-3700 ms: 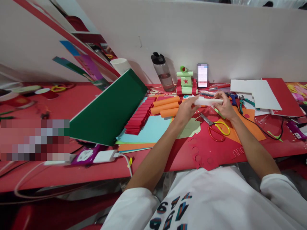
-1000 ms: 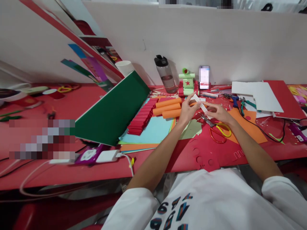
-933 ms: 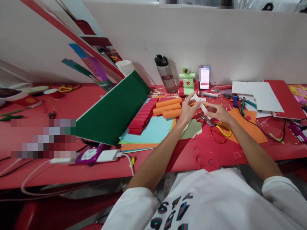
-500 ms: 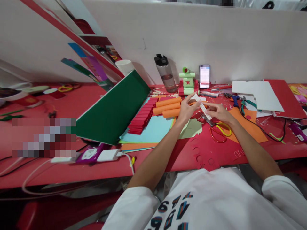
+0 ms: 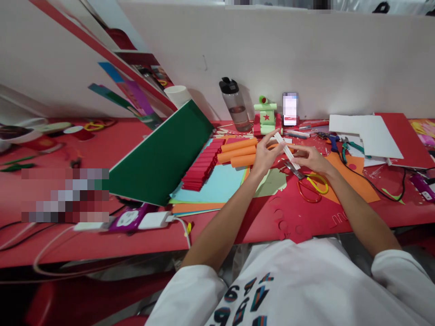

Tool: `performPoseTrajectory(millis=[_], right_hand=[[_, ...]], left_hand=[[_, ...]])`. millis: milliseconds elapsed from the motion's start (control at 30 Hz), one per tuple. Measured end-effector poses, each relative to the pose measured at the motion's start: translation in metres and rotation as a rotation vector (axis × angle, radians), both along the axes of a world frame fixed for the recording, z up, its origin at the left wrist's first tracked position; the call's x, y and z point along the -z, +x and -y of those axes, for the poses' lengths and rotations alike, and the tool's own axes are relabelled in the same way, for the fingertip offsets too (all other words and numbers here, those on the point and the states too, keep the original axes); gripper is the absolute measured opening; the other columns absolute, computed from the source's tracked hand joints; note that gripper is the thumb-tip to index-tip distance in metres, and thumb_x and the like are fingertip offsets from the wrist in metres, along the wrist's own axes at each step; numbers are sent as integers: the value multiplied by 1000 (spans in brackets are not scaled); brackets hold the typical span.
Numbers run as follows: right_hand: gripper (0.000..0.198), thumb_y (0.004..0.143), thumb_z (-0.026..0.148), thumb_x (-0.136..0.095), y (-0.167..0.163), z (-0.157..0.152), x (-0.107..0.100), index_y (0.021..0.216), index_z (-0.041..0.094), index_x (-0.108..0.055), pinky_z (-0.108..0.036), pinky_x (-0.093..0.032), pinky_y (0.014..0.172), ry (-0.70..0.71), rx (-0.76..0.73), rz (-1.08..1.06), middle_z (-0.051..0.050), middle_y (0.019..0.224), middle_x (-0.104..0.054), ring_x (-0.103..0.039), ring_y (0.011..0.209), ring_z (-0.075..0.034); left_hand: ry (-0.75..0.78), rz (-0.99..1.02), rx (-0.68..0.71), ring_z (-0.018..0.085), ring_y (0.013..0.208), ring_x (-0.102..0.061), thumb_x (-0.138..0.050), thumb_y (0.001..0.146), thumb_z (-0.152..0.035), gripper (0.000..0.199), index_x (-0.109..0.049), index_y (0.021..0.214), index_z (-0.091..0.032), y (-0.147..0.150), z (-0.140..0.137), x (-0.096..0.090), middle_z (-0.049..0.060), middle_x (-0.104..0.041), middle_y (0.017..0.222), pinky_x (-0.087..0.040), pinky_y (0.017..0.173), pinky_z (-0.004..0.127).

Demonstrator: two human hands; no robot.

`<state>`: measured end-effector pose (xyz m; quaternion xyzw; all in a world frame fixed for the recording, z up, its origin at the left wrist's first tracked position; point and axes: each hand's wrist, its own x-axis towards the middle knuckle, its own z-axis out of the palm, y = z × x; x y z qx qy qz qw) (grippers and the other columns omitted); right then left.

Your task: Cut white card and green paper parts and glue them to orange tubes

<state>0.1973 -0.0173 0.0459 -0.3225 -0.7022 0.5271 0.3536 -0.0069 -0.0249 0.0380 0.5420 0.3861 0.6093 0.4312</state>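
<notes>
A narrow white strip with lines running along it [image 5: 288, 152] is held aslant above the table between both hands. My left hand [image 5: 266, 155] is closed on its upper end, fingers and thumb pinching it. At the lower end, my right hand [image 5: 311, 159] grips it between thumb and fingers. Whether the strip is folded paper or several sticks side by side, I cannot tell. Just below it lie scissors [image 5: 314, 186] with red and yellow handles, on red paper [image 5: 295, 213] with cut-out shapes. Orange paper rolls [image 5: 238, 151] sit beside my left hand.
A green board [image 5: 163, 158] leans at the left near pleated red paper [image 5: 203, 165]. Behind stand a water bottle [image 5: 235, 106], a green paper model [image 5: 267, 117] and a phone [image 5: 290, 108]. A glue gun [image 5: 334, 143] and pliers [image 5: 346, 147] lie right, with a cable trailing forward.
Both hands keep their hold on the white strip, almost unmoved. The whole view has shifted very slightly.
</notes>
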Motion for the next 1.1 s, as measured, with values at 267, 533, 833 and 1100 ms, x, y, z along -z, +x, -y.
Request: performPoseTrajectory(millis=[267,533,833,1100], right_hand=[[63,81,36,-81,-1,2,-3,142,25,-68,-43,-61,87,23,4,13,-7,107,-81,-74,96,-24],[62,79,35,-82,-3,1,3,140,25,-69,-35,-61,80,-3,24,4,-7,104,-81,-74,92,-22],[61,78,32,-82,-4,1,3,138,24,-69,-38,-61,83,14,38,21,-7,100,-80,-75,93,-23],[55,79,33,-82,-5,0,7,131,24,-68,-39,-62,84,1,38,39,-6,99,-78,-74,92,-23]], left_hand=[[33,-13,16,25,107,-71,-75,87,-40,53,-63,137,-29,1,1,2,9,-73,112,-65,89,44],[-16,19,24,22,100,-73,-77,86,-41,57,-63,139,-28,0,-3,9,7,-72,106,-65,89,42],[-51,22,29,21,99,-73,-76,87,-38,57,-62,142,-29,0,-4,9,8,-74,110,-66,87,43],[-73,87,-5,16,85,-71,-81,81,-36,59,-66,137,-27,3,-4,10,3,-72,94,-67,77,35]])
